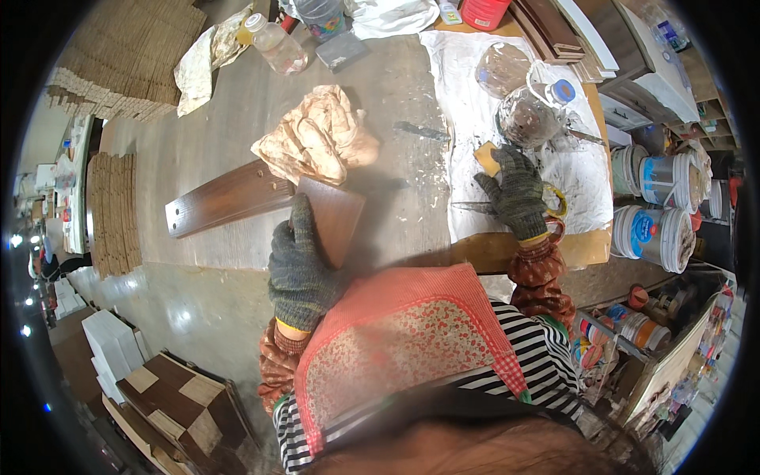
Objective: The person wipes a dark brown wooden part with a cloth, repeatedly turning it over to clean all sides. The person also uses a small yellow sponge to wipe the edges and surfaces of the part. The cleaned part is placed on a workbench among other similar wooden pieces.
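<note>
My left hand (299, 273), in a dark grey knit glove, grips the near side of a short brown wooden board (336, 218), thumb lying on top. Beside that board a longer brown wooden piece (229, 199) with small holes lies on the table, partly under a crumpled cream cloth (321, 138). My right hand (516, 194), gloved alike, is over a stained white cloth with its fingers at a small yellow block (486, 159), apparently pinched at one edge. Under that hand lies a pair of scissors (473, 207), its handles partly covered, next to a yellow tape roll (559, 201).
A stained plastic jug with a blue cap (529, 115) stands beyond my right hand. At the far edge are a clear jar (277, 46) and a dark grey block (342, 52). Cardboard stacks (115, 210) rise at the left; paint buckets (653, 237) sit at the right.
</note>
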A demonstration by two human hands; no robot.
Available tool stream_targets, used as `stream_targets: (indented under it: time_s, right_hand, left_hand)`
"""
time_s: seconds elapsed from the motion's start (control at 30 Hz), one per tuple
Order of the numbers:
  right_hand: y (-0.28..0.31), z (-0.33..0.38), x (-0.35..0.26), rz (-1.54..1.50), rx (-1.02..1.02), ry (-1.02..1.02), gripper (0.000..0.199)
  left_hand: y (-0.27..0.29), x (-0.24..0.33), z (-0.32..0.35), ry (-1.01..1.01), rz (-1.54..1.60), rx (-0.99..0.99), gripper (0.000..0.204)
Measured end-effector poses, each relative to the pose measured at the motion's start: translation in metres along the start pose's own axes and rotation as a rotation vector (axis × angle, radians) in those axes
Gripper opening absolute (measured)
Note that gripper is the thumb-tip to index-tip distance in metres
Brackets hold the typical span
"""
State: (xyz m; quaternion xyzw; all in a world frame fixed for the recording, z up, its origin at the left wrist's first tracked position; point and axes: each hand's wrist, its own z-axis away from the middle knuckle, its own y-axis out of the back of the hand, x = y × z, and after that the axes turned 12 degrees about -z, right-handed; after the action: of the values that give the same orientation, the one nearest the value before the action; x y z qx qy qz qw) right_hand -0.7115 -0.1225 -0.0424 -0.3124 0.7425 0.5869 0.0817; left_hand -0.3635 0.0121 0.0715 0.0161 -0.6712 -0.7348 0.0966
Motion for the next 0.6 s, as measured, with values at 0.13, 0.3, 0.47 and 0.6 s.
stream_targets:
  time_s: [0.13,0.3,0.47,0.6]
  right_hand:
    - [0.002,-0.005,-0.008,-0.004,-0.028,-0.05,0.047]
    - [0.019,-0.012,-0.045,-0.266,0.137,0.312,0.053]
    - [0.019,-0.019,-0.101,-0.53,0.007,0.581,0.051]
    - [0.019,-0.028,-0.119,-0.426,-0.202,0.534,0.043]
  left_hand:
    - [0.005,0.008,-0.006,0.002,-0.01,-0.017,0.137]
    - [0.014,0.019,-0.009,-0.003,-0.106,-0.028,0.129]
    - [0.016,0.031,-0.012,-0.044,-0.121,-0.019,0.124]
    - [0.017,0.033,-0.008,-0.045,-0.141,0.026,0.123]
